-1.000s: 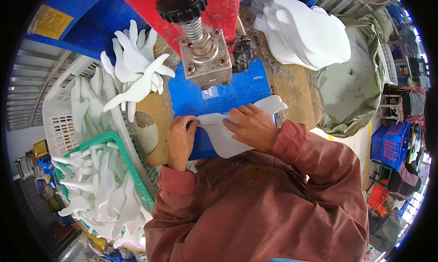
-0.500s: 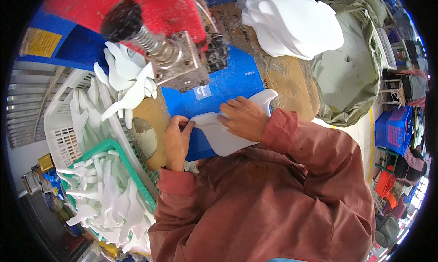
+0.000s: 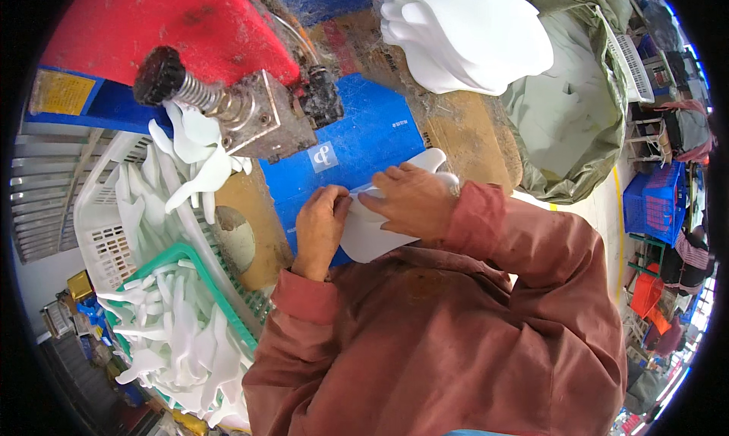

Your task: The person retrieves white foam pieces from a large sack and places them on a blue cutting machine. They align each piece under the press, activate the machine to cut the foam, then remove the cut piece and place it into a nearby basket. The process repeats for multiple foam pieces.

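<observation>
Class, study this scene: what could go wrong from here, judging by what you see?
The white piece might shift, with the right hand on it and the left hand at its edge.
The heaped pieces overhanging the green basket could spill if bumped.
The uneven white stack might slide.

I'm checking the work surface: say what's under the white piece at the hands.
A blue sheet shows beyond the white piece, seemingly running under it; what lies directly beneath is covered.

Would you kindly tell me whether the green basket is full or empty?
Full: the green basket holds a heap of white curved pieces, some lying over its rim.
</observation>
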The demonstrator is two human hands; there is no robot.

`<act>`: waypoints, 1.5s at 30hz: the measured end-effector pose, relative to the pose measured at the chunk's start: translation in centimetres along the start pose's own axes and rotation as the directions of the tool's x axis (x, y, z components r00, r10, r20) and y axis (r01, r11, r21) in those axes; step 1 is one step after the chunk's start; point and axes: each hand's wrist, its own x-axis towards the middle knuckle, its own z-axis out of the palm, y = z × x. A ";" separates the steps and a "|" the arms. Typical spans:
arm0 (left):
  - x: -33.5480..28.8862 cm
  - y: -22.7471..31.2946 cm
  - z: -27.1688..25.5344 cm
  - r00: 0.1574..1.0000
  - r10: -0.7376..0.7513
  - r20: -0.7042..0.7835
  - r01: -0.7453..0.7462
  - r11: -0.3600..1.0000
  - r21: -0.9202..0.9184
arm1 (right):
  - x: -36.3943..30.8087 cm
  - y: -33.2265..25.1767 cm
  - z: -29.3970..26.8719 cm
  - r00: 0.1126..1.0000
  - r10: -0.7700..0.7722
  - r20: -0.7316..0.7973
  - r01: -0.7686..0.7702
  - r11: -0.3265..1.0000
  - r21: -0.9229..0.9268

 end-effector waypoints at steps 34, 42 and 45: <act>-1.2 1.5 1.7 0.990 0.080 -0.114 -0.045 0.959 0.280 | -3.8 5.4 3.7 0.852 0.448 -0.270 -0.298 0.840 0.453; -1.5 4.1 1.6 0.980 0.050 -0.194 -0.046 0.999 0.024 | -3.6 4.9 3.7 0.873 0.442 -0.205 -0.357 0.867 0.348; -0.7 6.5 4.7 0.972 0.223 -0.068 -0.220 0.974 0.049 | -3.7 4.6 2.9 0.861 0.448 -0.241 -0.349 0.864 0.362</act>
